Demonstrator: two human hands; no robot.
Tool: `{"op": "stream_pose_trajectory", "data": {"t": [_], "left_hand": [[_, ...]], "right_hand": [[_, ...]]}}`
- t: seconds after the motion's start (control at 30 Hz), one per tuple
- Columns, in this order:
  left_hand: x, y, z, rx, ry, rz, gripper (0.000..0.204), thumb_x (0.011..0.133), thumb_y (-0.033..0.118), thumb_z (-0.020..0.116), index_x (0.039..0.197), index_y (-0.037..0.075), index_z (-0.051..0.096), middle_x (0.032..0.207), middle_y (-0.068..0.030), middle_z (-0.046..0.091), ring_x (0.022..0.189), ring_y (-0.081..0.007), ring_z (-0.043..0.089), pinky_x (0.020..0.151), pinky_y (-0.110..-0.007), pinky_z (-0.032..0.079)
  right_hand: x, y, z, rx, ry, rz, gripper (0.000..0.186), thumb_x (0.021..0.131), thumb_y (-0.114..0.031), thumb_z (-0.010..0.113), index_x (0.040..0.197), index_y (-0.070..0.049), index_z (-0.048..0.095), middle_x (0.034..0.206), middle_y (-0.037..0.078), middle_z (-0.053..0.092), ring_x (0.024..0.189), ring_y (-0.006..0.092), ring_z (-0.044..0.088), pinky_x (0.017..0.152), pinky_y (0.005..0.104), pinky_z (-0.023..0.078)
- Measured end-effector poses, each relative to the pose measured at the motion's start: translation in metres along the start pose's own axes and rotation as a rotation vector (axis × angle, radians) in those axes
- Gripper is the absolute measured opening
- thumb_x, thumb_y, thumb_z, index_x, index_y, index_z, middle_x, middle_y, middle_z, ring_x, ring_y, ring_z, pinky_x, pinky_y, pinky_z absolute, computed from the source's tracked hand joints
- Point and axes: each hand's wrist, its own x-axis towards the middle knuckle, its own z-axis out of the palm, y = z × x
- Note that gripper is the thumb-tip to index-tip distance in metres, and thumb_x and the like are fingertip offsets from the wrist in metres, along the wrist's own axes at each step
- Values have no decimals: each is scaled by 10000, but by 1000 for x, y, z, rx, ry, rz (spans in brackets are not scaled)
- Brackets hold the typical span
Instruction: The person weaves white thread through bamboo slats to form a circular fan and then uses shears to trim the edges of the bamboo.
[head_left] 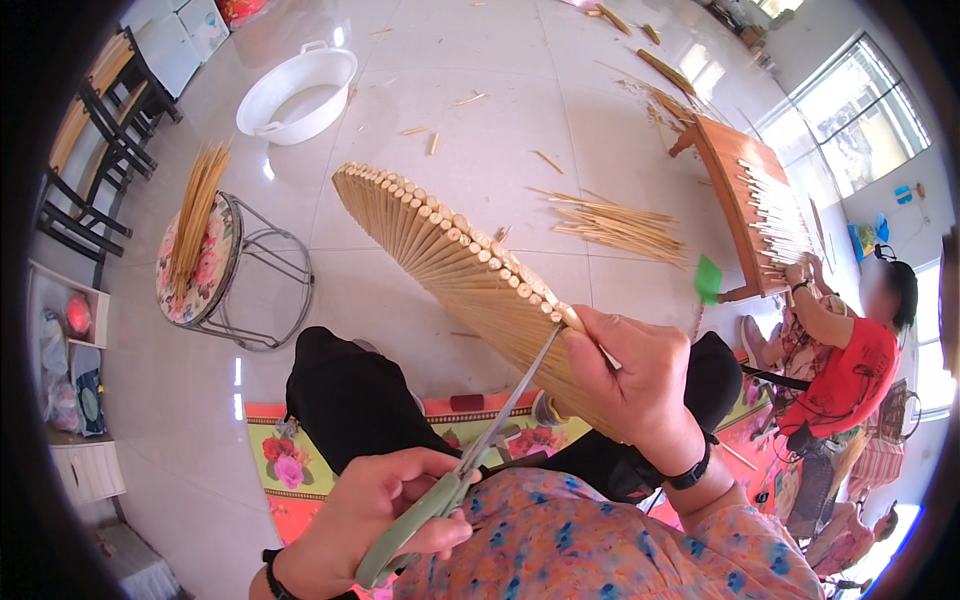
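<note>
My left hand [352, 512] is closed around the green handles of a pair of scissors [420, 515]. The long blades point up and away, and their tips touch the near end of a row of cut stalk ends. Those ends form the edge of a fan-shaped piece of bound straw stalks [440, 255], which spreads out to the far left above my knees. Pinching its near corner, my right hand [640, 375] has the thumb and fingers close beside the blade tips. Part of the fan is hidden behind that hand.
A stool [228, 250] at left bears a bundle of stalks [196, 225]. Behind it stands a white basin [322, 105]. More stalks [620, 225] lie on the floor. At right, a person in red [850, 365] works at a wooden table [735, 190] covered with stalks.
</note>
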Motion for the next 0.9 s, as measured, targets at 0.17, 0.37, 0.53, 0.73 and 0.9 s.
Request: {"op": "stream_pose_trajectory", "data": {"t": [0.17, 0.37, 0.53, 0.73, 0.9], "left_hand": [[-17, 16, 2, 11, 94, -71, 371, 755, 26, 714, 1104, -60, 622, 793, -59, 650, 637, -117, 634, 598, -232, 498], [-30, 19, 3, -31, 157, -181, 372, 757, 23, 709, 1109, -58, 622, 809, -69, 655, 605, -125, 631, 550, -232, 496], [-32, 6, 1, -38, 166, -157, 395, 751, 5, 727, 1124, -60, 612, 816, -81, 660, 619, -126, 640, 579, -235, 511], [-28, -5, -5, 18, 103, -89, 390, 768, 29, 746, 1122, -52, 606, 796, -47, 652, 627, -93, 626, 588, -229, 499], [-22, -20, -15, 394, 122, 132, 436, 797, 140, 806, 1129, -46, 593, 747, -16, 641, 655, -48, 573, 598, -213, 459]], "right_hand": [[-4, -8, 2, 3, -46, -16, 180, 825, -94, 730, 977, -4, 698, 607, 87, 590, 487, 243, 580, 460, 332, 456], [-9, -13, 4, 32, -74, -52, 217, 810, -82, 742, 996, 16, 688, 663, 102, 636, 501, 236, 601, 458, 331, 466], [-11, -14, 7, 59, -66, -78, 219, 808, -76, 744, 998, 18, 686, 683, 113, 651, 510, 239, 612, 459, 327, 477], [-13, -15, 7, 107, -79, -51, 216, 810, -75, 746, 994, 21, 689, 733, 138, 682, 537, 246, 639, 472, 321, 494], [-13, -15, 6, 117, -76, -18, 205, 816, -76, 747, 988, 24, 698, 714, 134, 676, 534, 240, 637, 472, 314, 489]]}}
